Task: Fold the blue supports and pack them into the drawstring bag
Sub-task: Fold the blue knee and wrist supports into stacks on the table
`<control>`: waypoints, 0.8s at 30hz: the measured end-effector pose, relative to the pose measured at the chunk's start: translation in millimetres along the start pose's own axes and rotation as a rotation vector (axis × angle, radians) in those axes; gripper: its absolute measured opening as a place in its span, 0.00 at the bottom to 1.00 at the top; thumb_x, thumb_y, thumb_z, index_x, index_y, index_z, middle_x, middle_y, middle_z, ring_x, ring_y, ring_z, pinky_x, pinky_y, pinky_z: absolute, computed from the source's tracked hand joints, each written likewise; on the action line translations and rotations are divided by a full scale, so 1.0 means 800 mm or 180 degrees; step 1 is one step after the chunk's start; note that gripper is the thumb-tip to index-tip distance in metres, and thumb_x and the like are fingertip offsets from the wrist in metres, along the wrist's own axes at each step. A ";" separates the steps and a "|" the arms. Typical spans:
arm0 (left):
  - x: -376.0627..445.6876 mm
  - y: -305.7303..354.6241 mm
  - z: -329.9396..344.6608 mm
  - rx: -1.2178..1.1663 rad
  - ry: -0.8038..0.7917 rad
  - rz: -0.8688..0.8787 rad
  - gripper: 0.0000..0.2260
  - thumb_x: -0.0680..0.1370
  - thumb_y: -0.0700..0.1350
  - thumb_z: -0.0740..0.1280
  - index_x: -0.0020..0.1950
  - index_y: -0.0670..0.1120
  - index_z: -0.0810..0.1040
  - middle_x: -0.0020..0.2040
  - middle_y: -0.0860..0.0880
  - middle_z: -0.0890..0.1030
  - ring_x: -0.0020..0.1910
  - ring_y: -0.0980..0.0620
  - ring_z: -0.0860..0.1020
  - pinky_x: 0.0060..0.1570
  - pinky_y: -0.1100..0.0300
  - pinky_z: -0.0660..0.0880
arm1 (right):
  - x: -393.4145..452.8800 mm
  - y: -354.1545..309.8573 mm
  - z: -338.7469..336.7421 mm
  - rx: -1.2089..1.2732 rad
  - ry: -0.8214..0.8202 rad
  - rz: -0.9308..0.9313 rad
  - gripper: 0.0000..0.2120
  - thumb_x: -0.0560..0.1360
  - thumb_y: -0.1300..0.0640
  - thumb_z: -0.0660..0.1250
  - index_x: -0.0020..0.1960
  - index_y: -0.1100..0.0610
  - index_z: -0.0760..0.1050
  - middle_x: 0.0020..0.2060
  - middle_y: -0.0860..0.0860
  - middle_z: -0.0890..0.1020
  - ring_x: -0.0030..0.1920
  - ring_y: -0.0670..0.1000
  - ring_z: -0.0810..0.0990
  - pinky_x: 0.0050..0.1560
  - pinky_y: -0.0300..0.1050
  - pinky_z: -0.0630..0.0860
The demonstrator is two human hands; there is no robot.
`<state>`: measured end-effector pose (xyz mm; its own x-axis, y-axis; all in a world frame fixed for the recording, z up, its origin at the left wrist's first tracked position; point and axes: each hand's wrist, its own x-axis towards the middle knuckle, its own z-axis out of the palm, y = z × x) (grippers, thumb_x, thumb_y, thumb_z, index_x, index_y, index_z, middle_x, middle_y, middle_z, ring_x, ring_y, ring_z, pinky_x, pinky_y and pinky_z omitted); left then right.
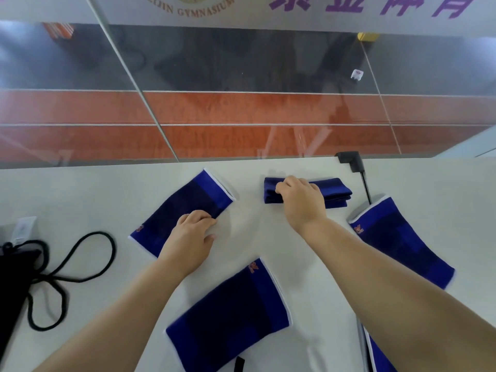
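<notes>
The right hand [302,201] lies knuckles-up on a folded blue support [334,193] at the far middle of the white table [80,191], fingers curled over its left end and closed on the bundle; that bundle's long axis runs left to right, roughly along the table's far edge. The left hand [192,237] rests on the near right edge of a flat blue support [188,205], fingers bent down onto the cloth, though whether they pinch it or only press I cannot tell. This sleeve lies diagonally, its long axis running from near left to far right, its white-trimmed opening pointing to the far right. It sits directly under and just beyond the left fingers, so the left hand looks best placed to fold it. Two more flat supports wait: one near the middle [230,315] between the forearms, one at the right [402,242] partly under the right forearm. The black drawstring bag [13,277] lies at the near left edge, well apart from both hands, its cord [80,264] looped across the table.
</notes>
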<state>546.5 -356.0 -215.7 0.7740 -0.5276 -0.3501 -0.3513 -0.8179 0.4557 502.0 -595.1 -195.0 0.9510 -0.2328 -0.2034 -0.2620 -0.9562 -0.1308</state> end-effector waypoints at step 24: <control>-0.091 -0.065 0.004 0.0376 -0.0238 -0.0208 0.23 0.80 0.51 0.57 0.76 0.54 0.58 0.73 0.50 0.59 0.73 0.46 0.53 0.72 0.52 0.56 | -0.163 -0.086 0.043 0.0881 -0.1027 0.0302 0.29 0.71 0.48 0.72 0.66 0.54 0.64 0.63 0.51 0.67 0.61 0.54 0.71 0.59 0.48 0.74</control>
<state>506.7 -275.7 -217.0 0.7574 -0.4843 -0.4379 -0.3643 -0.8701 0.3321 390.3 -492.7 -193.0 0.8321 -0.2078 -0.5142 -0.4216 -0.8394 -0.3431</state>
